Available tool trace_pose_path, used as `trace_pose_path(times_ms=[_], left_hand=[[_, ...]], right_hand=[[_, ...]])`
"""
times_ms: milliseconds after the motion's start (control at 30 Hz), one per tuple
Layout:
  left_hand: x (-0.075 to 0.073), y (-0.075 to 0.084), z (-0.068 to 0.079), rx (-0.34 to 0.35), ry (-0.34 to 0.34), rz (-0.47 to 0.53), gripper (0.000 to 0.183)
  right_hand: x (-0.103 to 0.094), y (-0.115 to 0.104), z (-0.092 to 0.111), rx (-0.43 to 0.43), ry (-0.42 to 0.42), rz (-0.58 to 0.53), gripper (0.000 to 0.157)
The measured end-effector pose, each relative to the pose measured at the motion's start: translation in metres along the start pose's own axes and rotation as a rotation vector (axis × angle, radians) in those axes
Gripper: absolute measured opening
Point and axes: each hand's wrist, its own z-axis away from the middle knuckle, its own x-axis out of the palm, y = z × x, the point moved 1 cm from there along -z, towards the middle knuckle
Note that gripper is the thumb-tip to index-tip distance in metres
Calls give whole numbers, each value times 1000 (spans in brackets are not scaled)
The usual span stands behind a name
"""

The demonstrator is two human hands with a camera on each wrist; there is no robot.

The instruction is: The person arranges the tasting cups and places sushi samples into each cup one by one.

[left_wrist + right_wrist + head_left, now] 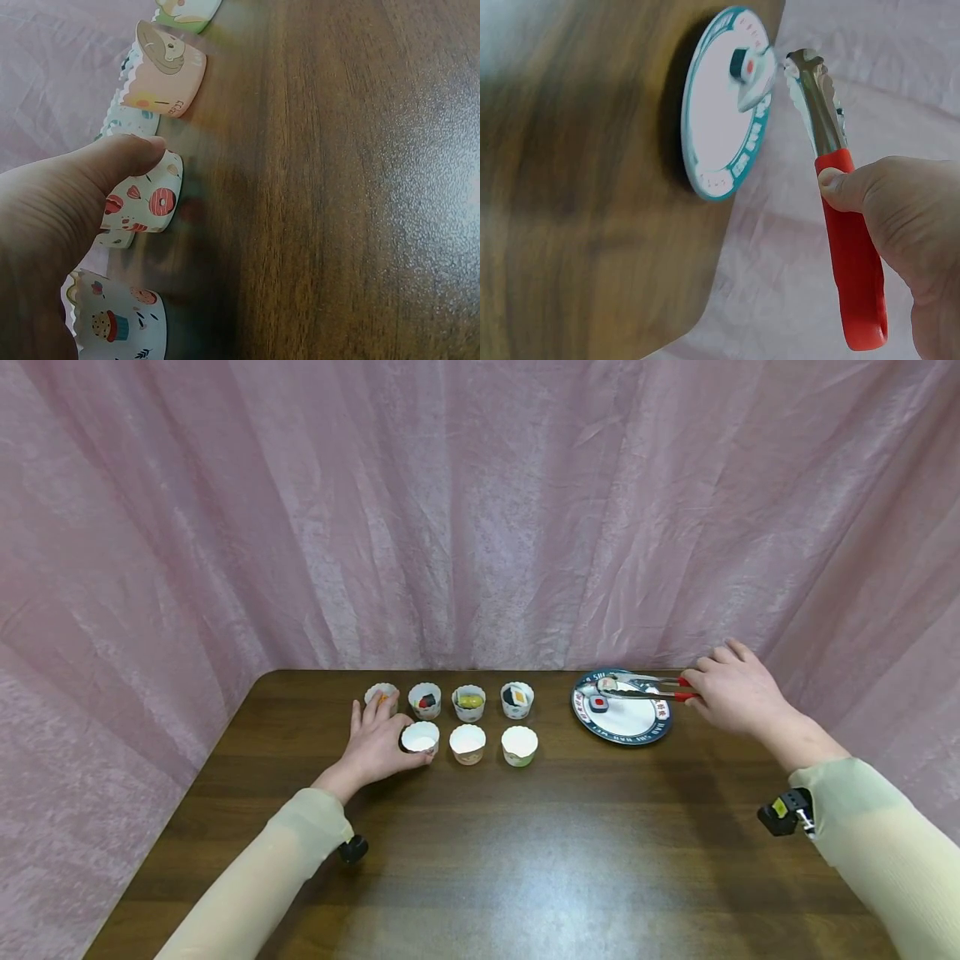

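In the head view my left hand [371,745] pinches a white paper cup [420,737], the leftmost of three in the front row. Its thumb presses on the near side, over a red doughnut print on the cup [154,199] in the left wrist view. My right hand [733,689] grips metal tongs with red handles [853,240]. The tong tips are around a pale sushi piece [607,685] above a blue-rimmed white plate [633,735]; whether they touch it I cannot tell. A dark sushi piece with a red centre [598,703] lies on that plate.
Right of the held cup stand an orange-toned cup [468,745] and a green cup [520,747]. Behind is a row of cups holding food pieces: red and black [426,701], yellow-green [470,701], white and black [517,697]. A pink curtain [480,527] hangs behind the wooden table [480,860].
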Motion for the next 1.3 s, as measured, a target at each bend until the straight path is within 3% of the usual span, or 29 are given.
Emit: trace_pose_path(times_ms=[300, 800, 1300], left_hand=[[-2, 1, 1, -1, 16, 9, 64], [-3, 1, 2, 4, 2, 19, 65], [1, 0, -1, 13, -3, 25, 66]], right_hand=[[-19, -27, -22, -73, 70, -28, 34], [-24, -84, -70, -218, 175, -33, 29], [-27, -148, -117, -313, 179, -22, 39]])
